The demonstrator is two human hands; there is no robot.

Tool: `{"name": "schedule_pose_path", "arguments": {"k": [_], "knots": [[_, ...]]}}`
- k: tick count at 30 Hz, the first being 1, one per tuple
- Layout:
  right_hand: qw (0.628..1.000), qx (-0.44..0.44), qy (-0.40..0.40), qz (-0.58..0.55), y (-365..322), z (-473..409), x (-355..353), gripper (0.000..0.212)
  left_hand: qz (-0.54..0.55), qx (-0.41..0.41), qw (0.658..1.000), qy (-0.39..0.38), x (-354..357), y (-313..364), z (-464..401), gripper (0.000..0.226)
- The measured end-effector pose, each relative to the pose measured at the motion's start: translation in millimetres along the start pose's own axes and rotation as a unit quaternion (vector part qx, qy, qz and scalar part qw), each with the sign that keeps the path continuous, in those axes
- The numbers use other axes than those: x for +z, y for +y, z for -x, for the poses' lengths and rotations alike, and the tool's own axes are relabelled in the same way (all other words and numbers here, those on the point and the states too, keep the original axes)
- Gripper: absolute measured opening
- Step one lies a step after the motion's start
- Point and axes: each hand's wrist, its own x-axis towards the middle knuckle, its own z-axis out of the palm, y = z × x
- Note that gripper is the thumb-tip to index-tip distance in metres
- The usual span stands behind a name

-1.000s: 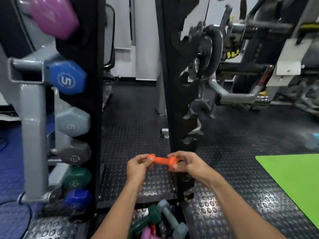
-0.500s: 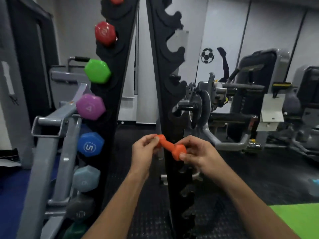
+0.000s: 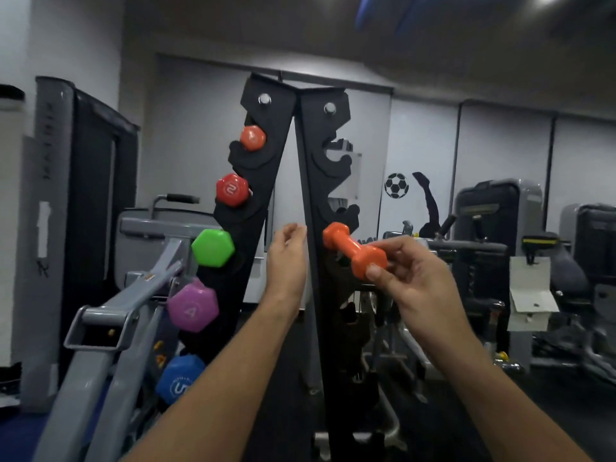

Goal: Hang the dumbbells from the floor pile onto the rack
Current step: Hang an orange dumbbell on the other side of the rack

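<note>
My right hand point(image 3: 413, 278) grips a small orange dumbbell point(image 3: 354, 249) by its near end, its far end up against the right post of the black A-frame rack point(image 3: 311, 201). My left hand point(image 3: 287, 258) hovers between the two posts, fingers loosely curled and holding nothing. The left post carries an orange dumbbell point(image 3: 252, 138), a red one point(image 3: 232, 190), a green one point(image 3: 213, 247), a purple one point(image 3: 193, 306) and a blue one point(image 3: 178, 378). The right post's upper hooks point(image 3: 336, 158) hold nothing. The floor pile is out of view.
A grey weight-machine frame point(image 3: 110, 315) stands close at the lower left. Gym machines point(image 3: 493, 228) fill the right background, with a white paper sheet point(image 3: 530, 295) hanging there. A grey wall with a football sticker point(image 3: 396, 185) lies behind.
The view tilted up from the floor to the rack's top. Both hands rose with the orange dumbbell; my left hand has let go of it and only my right hand holds it.
</note>
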Motion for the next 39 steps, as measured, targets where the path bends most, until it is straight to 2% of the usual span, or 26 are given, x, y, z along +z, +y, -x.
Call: {"name": "schedule_pose_path", "arguments": {"k": [2,5,11,16,23,27,32,39], "knots": [[1.0,-0.013,0.021,0.007,-12,-16,2,0.027,0.001,-0.019,1.0,-0.014,3,11,-18,0.064],[0.996,-0.042,0.063,0.044,-27,-45,4,0.028,0.024,-0.041,0.998,-0.047,7,26,-32,0.06],[0.983,-0.08,0.117,0.115,-41,-110,-1,0.023,0.03,-0.029,0.994,-0.104,21,49,-45,0.056],[0.979,-0.061,0.135,0.141,-30,-157,-1,0.021,-0.004,-0.03,0.991,-0.13,32,46,-58,0.069],[0.982,-0.05,0.122,0.135,-19,-193,10,0.022,-0.015,-0.043,0.988,-0.145,31,53,-58,0.06],[0.984,-0.054,0.087,0.143,-21,-205,19,0.022,-0.025,-0.046,0.988,-0.147,31,55,-58,0.06],[0.974,-0.075,0.048,0.207,-19,-208,29,0.026,-0.021,-0.03,0.988,-0.153,32,55,-56,0.056],[0.976,-0.052,-0.011,0.212,-14,-215,23,0.028,-0.024,-0.02,0.987,-0.157,32,53,-54,0.052]]}}
